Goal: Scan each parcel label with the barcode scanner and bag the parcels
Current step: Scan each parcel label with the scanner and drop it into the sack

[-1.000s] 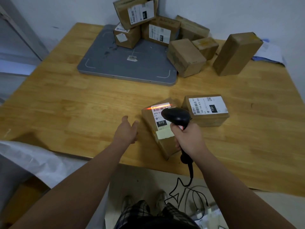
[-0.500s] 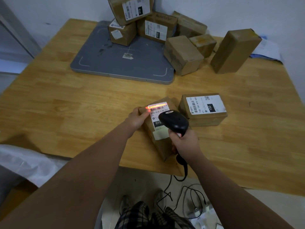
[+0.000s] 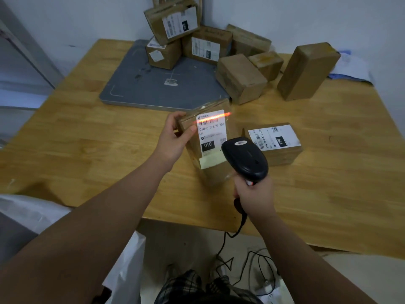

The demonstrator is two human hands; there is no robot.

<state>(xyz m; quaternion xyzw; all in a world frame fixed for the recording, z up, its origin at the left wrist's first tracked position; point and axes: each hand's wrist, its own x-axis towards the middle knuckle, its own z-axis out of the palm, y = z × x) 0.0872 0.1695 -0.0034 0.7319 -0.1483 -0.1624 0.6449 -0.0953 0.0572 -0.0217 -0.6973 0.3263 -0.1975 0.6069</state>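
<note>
- The left forearm comes in from the lower left and angles up over the table's [image 3: 87, 137] near edge. The left hand [image 3: 173, 139] is raised, palm turned toward the parcel [image 3: 213, 174].
- Its fingers are curled and gripping. The thumb [image 3: 189, 131] presses on the parcel's front face, and the other fingertips [image 3: 175, 116] wrap over the far upper corner.
- The parcel is tipped up with its label [image 3: 211, 133] facing the person, just right of the thumb tip. Whether its lower end touches the table cannot be told.
- The right forearm rises from the lower right. The right hand [image 3: 255, 194] is held above the table's near edge with its back toward the camera.
- Its fingers are closed tight round the handle of the barcode scanner [image 3: 245, 159]. Whether one presses the trigger cannot be told.
- The scanner's head sticks up past the knuckles and overlaps the parcel's lower right. The cable [image 3: 223, 242] hangs below the heel of the hand.
- A red scan line [image 3: 213, 118] crosses the barcode at the label's top, beyond both thumbs.
- A second labelled parcel [image 3: 285, 154] lies flat to the right of the scanner head, apart from either hand.
- Well beyond the fingers, a heap of parcels [image 3: 241, 77] sits partly on a grey pad [image 3: 140, 88].
- A white bag [image 3: 32, 213] lies below the left forearm.
</note>
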